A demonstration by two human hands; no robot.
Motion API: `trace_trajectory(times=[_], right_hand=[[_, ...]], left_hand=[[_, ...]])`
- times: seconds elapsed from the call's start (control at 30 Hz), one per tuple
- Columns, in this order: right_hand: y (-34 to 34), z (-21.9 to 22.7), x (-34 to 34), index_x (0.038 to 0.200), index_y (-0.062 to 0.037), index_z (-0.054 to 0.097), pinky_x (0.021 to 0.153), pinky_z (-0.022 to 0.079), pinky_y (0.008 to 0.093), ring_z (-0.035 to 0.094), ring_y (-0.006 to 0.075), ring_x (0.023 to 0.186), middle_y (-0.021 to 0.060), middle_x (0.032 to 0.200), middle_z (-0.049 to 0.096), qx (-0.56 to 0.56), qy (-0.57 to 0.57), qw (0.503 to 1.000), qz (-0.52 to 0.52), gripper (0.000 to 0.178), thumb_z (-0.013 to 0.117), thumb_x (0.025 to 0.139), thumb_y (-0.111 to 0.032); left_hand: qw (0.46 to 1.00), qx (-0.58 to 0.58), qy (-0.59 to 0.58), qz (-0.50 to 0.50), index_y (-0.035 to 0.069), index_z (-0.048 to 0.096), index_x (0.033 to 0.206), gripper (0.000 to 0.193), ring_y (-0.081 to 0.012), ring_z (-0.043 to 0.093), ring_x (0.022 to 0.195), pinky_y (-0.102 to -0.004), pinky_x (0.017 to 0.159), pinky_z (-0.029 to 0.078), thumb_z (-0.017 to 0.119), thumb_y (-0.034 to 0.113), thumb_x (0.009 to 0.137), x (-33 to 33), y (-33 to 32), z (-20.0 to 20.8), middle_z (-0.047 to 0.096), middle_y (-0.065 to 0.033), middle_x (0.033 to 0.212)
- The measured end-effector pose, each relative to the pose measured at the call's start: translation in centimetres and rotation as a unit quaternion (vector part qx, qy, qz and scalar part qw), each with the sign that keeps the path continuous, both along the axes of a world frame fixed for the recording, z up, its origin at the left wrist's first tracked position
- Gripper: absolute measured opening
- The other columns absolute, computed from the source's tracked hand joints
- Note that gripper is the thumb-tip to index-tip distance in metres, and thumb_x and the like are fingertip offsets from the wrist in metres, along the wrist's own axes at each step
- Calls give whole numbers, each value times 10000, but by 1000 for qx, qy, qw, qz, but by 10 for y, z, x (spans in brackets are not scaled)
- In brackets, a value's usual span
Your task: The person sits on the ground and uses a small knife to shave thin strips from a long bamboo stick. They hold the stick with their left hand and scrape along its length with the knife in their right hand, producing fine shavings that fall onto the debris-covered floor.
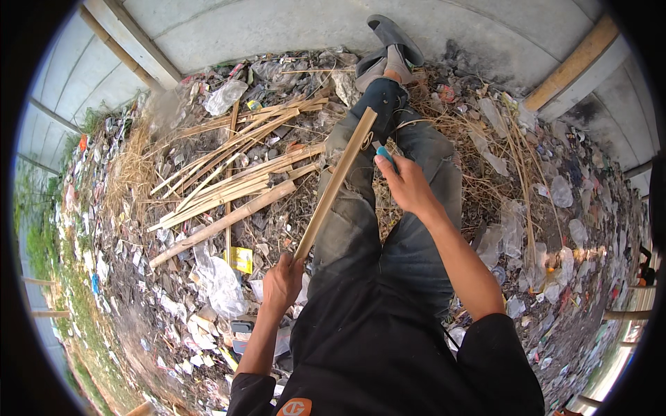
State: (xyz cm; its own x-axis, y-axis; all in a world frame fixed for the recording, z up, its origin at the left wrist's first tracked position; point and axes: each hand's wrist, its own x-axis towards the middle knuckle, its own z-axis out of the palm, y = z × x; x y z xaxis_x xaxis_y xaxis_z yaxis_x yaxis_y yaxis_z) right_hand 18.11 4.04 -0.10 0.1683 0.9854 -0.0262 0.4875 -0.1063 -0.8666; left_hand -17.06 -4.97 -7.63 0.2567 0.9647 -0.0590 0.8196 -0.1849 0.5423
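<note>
My left hand [281, 286] is closed around the lower end of a split bamboo strip [333, 187], which slants up and away over my legs. In my right hand [408, 186] is a knife with a blue handle [385, 157]. Its short blade points toward the strip near the far end; whether it touches cannot be made out. A thin curled shaving [368, 141] hangs by the strip there. Left of my legs lies a pile of split bamboo strips [229, 187], with a thicker round bamboo pole [222, 225] at its near side.
My outstretched legs [423, 187] lie over litter-strewn ground, ending in grey sandals [395, 38] beside a concrete wall [298, 28]. Plastic scraps and dry stalks [524, 187] spread on both sides. A yellow packet [241, 259] and a small dark device [242, 326] lie near my left arm.
</note>
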Motion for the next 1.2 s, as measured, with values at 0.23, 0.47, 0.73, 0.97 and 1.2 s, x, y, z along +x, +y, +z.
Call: trace_trajectory(times=[0.23, 0.47, 0.73, 0.97, 1.2], right_hand=[[-44, -38, -52, 931, 26, 636, 629, 521, 572, 675, 483, 686, 253, 674, 660, -32, -119, 986, 115, 586, 472, 1088, -514], [-54, -58, -75, 902, 14, 653, 578, 538, 545, 679, 456, 622, 224, 638, 667, -17, -179, 974, 138, 595, 458, 1087, -517], [-55, -56, -80, 859, -17, 674, 528, 531, 534, 672, 432, 570, 213, 620, 667, 5, -205, 966, 154, 580, 495, 1067, -528], [-23, -58, -62, 837, -4, 675, 613, 551, 556, 701, 454, 683, 239, 692, 691, -10, -220, 970, 105, 628, 479, 1068, -554], [27, -40, 75, 858, 39, 681, 718, 518, 557, 690, 481, 793, 275, 755, 687, -8, -207, 970, -123, 695, 415, 1099, -555]], left_hand=[[1000, -1, 3, -23, 58, 530, 1007, 242, -486, 668, 670, -576, 587, 504, 608, 284, 1041, 39, 18, 13, 677, -243, 710], [998, -14, 58, -13, 68, 595, 1038, 243, -479, 673, 668, -584, 595, 506, 548, 305, 1067, 57, 17, 21, 675, -253, 717], [998, 54, 29, -11, 86, 530, 1096, 160, -475, 659, 615, -594, 569, 493, 542, 243, 1071, 50, 0, 4, 674, -234, 693], [996, 19, 82, -18, 103, 536, 1097, 139, -469, 664, 660, -592, 548, 486, 544, 239, 1073, 15, -1, 29, 682, -224, 779], [986, 6, 159, 42, 74, 579, 1119, 100, -465, 657, 624, -559, 522, 487, 556, 144, 1051, -109, -81, 22, 664, -229, 733]])
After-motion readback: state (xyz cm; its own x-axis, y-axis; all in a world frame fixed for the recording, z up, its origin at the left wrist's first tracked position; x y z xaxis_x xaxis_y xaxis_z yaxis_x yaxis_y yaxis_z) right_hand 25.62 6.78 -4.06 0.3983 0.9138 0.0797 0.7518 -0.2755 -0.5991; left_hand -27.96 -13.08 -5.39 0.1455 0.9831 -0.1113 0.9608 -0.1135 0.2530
